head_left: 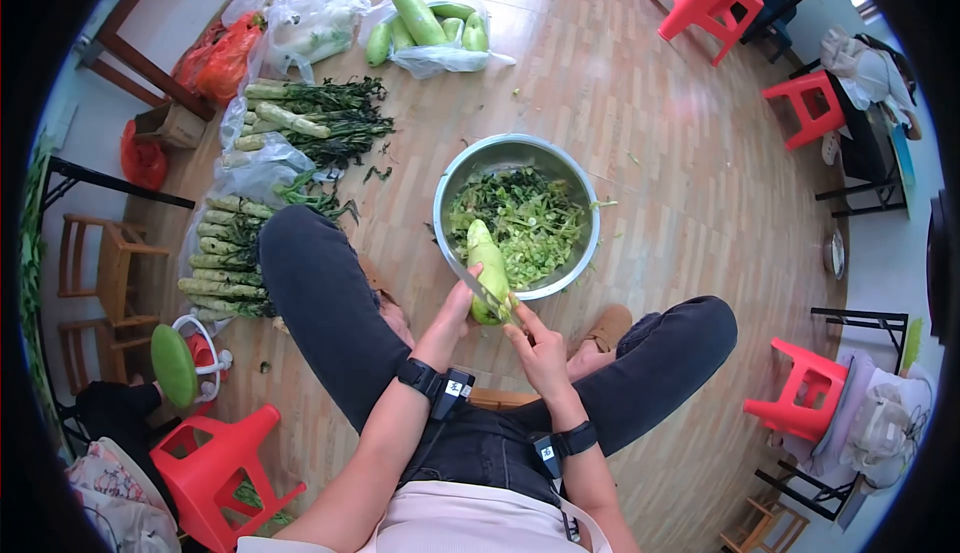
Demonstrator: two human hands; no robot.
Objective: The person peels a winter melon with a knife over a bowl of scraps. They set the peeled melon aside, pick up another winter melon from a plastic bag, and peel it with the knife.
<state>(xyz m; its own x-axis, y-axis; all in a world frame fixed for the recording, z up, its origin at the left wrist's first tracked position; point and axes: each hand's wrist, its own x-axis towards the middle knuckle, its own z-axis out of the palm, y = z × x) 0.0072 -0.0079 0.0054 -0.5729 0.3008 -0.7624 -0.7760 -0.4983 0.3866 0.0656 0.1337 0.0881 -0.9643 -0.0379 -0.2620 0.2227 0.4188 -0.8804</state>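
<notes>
A pale green gourd (487,265) is tilted over the near rim of a metal bowl (450,158) on the floor. My left hand (457,313) is closed on the gourd's lower left side. My right hand (540,353) lies at its lower end, fingers closed round the handle of a knife (470,281), whose blade crosses the gourd toward the upper left. Green peelings and leafy scraps (535,228) lie in the bowl. The fingertips of my left hand are partly hidden behind the gourd and blade.
Leafy stalks (240,258) lie in piles to the left, with bagged gourds (425,28) farther off. Red stools (225,463) stand at both sides. A green-topped stool (175,365) is at the left. My legs flank the bowl's near side.
</notes>
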